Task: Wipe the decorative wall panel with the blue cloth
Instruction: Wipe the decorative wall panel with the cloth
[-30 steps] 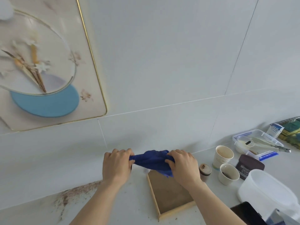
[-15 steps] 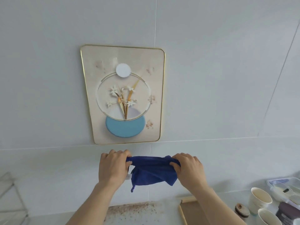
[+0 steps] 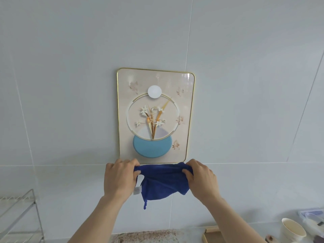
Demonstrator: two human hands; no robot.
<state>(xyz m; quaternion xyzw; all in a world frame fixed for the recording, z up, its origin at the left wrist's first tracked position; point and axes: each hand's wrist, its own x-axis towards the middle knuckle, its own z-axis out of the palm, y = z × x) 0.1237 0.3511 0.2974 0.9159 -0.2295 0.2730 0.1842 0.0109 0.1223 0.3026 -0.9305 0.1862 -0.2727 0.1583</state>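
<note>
The blue cloth (image 3: 162, 181) is held stretched between both hands, just below the decorative wall panel (image 3: 155, 116). Its left end is gripped by the closed left hand (image 3: 119, 178), its right end by the closed right hand (image 3: 201, 178). Whether the panel's lower edge is touched cannot be told.

No readable text, brand, number or sign anywhere. White tag (image 3: 137, 190) on the blue cloth (image 3: 162, 181): blank or too small to read. Decorative wall panel (image 3: 154, 116): flowers and circles only, no lettering. Paper cup (image 3: 293, 230) at lower right: no print visible.
</note>
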